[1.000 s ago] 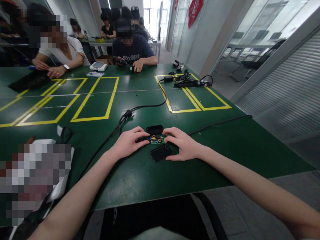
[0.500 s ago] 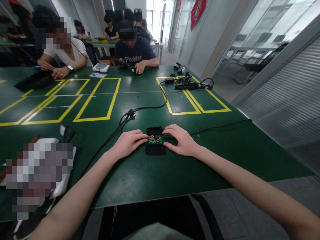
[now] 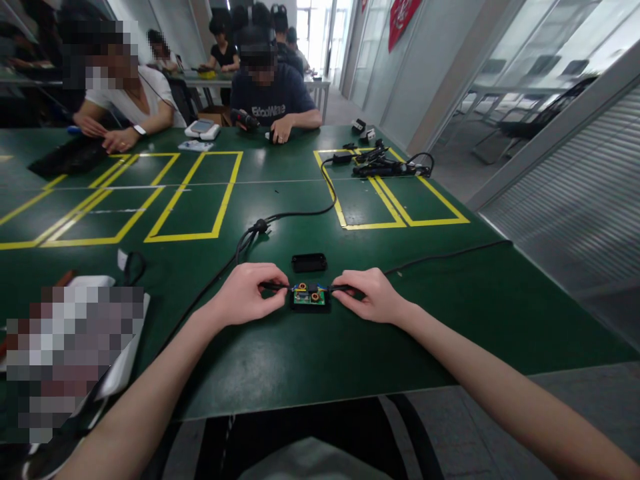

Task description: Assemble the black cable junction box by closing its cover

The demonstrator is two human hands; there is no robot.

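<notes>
Near the middle of the near side of the wide green-topped desk [image 3: 250, 373], we have a small rectangular green circuit board [image 3: 303, 298] with copper-coloured ring coils [image 3: 315, 297] on it. The board lies over a shallow black plastic case half [image 3: 311, 309], whose dark edge shows along the near side; we cannot tell whether the board is fully seated. With the fingers of our left hand [image 3: 245, 293] we are grasping a round black cable [image 3: 274, 286] at the board's left end, and with those of our right hand [image 3: 373, 295] we are pinching a slim black cable [image 3: 347, 289] at its right end. Just beyond the board, apart from it, a second, hollow black plastic case half [image 3: 309, 263] rests on the desk. Farther left we see a black plug [image 3: 261, 227] on a thick dark cord; at the far right, a tangle of black cables [image 3: 383, 167] lies across yellow tape rectangles [image 3: 430, 222]. At the far side sits a co-worker in a dark blue T-shirt [image 3: 270, 97].
</notes>
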